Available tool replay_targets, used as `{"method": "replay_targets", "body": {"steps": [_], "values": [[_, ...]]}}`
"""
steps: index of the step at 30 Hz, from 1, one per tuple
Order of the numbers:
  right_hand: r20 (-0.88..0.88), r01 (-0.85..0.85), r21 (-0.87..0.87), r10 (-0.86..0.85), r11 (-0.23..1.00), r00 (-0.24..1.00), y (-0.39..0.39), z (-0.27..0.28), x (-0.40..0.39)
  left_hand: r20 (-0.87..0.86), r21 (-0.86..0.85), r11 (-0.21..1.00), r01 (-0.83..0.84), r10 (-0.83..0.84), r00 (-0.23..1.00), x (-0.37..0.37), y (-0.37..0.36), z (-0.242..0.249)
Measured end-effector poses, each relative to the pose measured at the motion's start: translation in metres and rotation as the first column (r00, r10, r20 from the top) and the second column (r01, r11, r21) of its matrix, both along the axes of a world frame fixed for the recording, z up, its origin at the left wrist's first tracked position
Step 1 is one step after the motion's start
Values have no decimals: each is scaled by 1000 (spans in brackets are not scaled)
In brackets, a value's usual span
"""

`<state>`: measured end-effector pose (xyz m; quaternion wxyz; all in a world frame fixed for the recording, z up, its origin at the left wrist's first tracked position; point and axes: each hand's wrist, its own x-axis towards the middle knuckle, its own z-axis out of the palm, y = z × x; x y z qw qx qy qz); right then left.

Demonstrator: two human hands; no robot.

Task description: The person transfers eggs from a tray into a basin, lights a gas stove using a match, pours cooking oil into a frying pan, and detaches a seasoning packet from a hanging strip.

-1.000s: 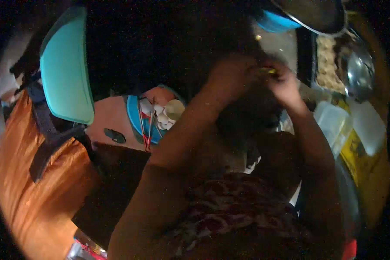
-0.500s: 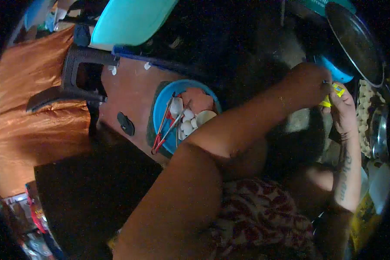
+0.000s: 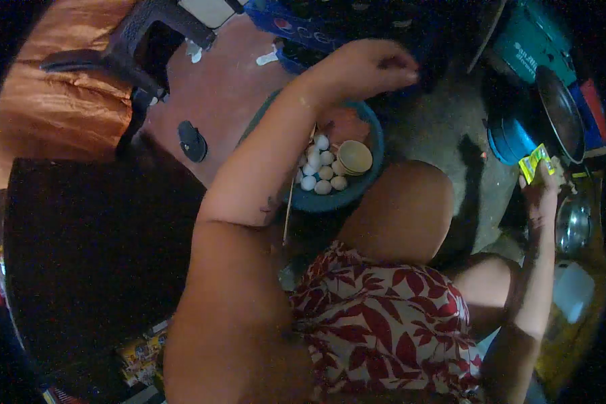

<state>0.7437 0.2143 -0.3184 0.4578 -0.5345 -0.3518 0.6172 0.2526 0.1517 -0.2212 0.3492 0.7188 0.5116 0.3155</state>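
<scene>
My left hand (image 3: 377, 64) is stretched out above the far edge of a blue basin (image 3: 374, 158). Its fingers are curled with the tips close together; anything between them is too small or dark to make out. In my right hand (image 3: 543, 187), far to the right, is a small yellow sachet (image 3: 536, 163), gripped near its lower end. The basin holds several eggs (image 3: 324, 172), stacked pale bowls (image 3: 355, 157) and a flat reddish-brown piece (image 3: 347, 126). My left forearm hides the basin's left part.
A dark pan (image 3: 560, 114) leans at the right beside a blue container (image 3: 512, 138). Shiny metalware (image 3: 575, 222) lies below. Further back are a teal box (image 3: 532, 40) and a blue crate (image 3: 289, 27). A dark slipper (image 3: 192, 142) lies left, near a dark plastic chair (image 3: 131, 40).
My hands have come apart from around the sachet. The left has swung leftward above the basin, while the right keeps the sachet, slightly lower. The view has shifted.
</scene>
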Motion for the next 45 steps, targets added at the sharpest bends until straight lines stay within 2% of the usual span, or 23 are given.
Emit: {"method": "replay_targets", "body": {"steps": [3, 5, 8, 10, 11, 12, 13, 14, 16, 18, 21, 23, 26, 27, 29, 30, 32, 33, 36, 38, 40, 44, 45], "values": [[111, 14, -12, -13, 1000, 994, -4, 15, -14, -112, -46, 987, -155, 149, 982, -40, -26, -47], [150, 36, -49, -28, 998, 988, -6, 7, -20, -177, -270, 915, -299, 258, 950, -52, -47, -70], [92, -55, 25, 52, 998, 994, -6, 2, -34, -95, -313, 904, -291, 275, 957, -67, -77, -109], [203, -97, -40, 103, 994, 974, -2, -5, -35, -265, -271, 887, -374, 305, 915, -71, -84, -171], [156, -52, 11, 50, 999, 987, -7, -5, -48, -73, -423, 788, -448, 462, 884, -56, -102, -171], [106, -127, 27, 124, 991, 987, -6, -6, -47, -117, -209, 856, -473, 459, 881, -54, -103, -214], [177, -74, 27, 68, 997, 982, -12, 4, -65, -179, 23, 874, -486, 482, 858, -53, -104, -258], [236, -51, 4, 49, 999, 971, -10, -2, -63, -47, -160, 853, -497, 497, 867, -50, -109, -270], [176, -92, 8, 89, 996, 980, -18, 7, -75, -174, -344, 830, -439, 402, 899, -36, -105, -229], [170, -100, 8, 97, 995, 981, -20, -7, -67, -422, -285, 854, -436, 296, 857, 5, -106, -192], [156, -95, 30, 89, 995, 984, -20, -10, -62, -131, 120, 865, -488, 501, 856, 32, -90, -165], [124, -138, 50, 131, 989, 984, -14, -17, -56, -213, 70, 856, -512, 514, 831, 50, -82, -130], [86, -104, 15, 103, 994, 991, 5, -30, -64, -93, 3, 831, -556, 554, 827, 80, -53, -78], [104, -124, 22, 122, 992, 987, 11, -33, -67, -51, 204, 851, -484, 503, 863, 83, -38, -94], [136, -251, 65, 241, 966, 961, 30, -54, -59, -28, 256, 783, -567, 593, 805, 117, -16, -106], [146, -329, 110, 312, 938, 939, 43, -69, -57, -50, 252, 816, -520, 547, 836, 127, -9, -116], [-46, -257, 35, 258, 966, 965, 50, -69, -78, -222, 359, 869, -339, 433, 874, 138, -34, -87], [-52, -297, 36, 299, 954, 953, 50, -70, -78, -334, 445, 871, -210, 379, 863, 144, -45, -73], [-63, -345, 64, 349, 936, 935, 53, -66, -88, -374, 428, 872, -239, 411, 831, 146, -41, -79], [-133, -412, 117, 425, 904, 895, 61, -71, -96, -376, 399, 855, -331, 482, 791, 147, -47, -63], [-78, -487, 107, 496, 867, 865, 69, -76, -104, -374, 365, 829, -423, 547, 749, 148, -50, -59], [-58, -571, 84, 576, 816, 815, 97, -100, -117, -457, 362, 852, -378, 516, 725, 140, -62, -47], [-67, -514, 107, 522, 851, 850, 98, -103, -123, -473, 342, 859, -380, 507, 720, 138, -67, -44]]}}
